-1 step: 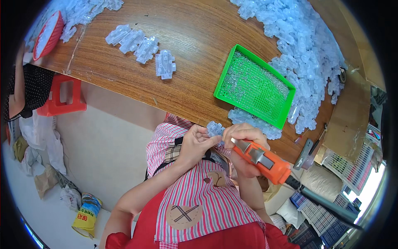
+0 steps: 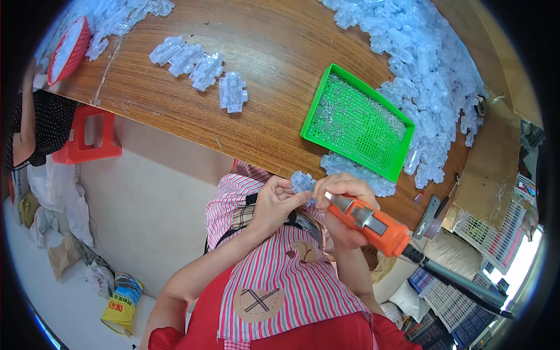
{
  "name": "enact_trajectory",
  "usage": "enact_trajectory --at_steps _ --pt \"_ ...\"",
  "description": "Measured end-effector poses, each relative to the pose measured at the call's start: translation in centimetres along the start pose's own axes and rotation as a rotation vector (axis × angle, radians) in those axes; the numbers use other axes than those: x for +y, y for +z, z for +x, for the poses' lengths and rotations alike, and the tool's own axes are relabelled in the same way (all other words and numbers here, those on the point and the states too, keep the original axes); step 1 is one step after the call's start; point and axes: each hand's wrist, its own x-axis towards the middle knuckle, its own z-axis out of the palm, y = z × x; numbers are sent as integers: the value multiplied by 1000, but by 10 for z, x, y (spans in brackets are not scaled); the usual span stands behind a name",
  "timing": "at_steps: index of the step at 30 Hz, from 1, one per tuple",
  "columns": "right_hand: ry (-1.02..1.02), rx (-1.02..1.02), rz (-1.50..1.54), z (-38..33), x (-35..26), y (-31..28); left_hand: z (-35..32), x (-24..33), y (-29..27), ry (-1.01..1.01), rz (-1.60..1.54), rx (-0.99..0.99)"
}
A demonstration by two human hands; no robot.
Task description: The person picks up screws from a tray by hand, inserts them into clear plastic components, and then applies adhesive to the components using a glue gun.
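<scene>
At the table's near edge, my left hand (image 2: 271, 204) pinches a clear plastic part (image 2: 301, 182) between thumb and fingers. My right hand (image 2: 347, 189) is wrapped round an orange electric screwdriver (image 2: 382, 230) with metal levers on its body and a dark cable at its rear. The tool's tip end points at the clear part, but my right fingers hide the tip and any contact. Beyond my right hand lies a green tray (image 2: 350, 158) with many small metal screws (image 2: 332, 114). Several similar clear parts (image 2: 361, 172) lie between the tray and my right hand.
A large heap of clear parts (image 2: 420, 81) covers the table's right side. Several assembled pieces (image 2: 233, 92) form a row at the left. A red basket (image 2: 71, 55) sits far left, near another person's arm (image 2: 24, 125) and a red stool (image 2: 87, 140). A cardboard sheet (image 2: 490, 175) stands right.
The screwdriver's cable has shifted slightly at the lower right. Both hands and the clear part stay in nearly the same place.
</scene>
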Motion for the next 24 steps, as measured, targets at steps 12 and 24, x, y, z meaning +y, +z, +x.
enact_trajectory --at_steps 12,24 --pt "-32 97 262 12 -15 -6 -6 4 -5 -8 53 -138" --pt "-6 87 198 5 9 -7 -5 11 -2 -77 31 -115"
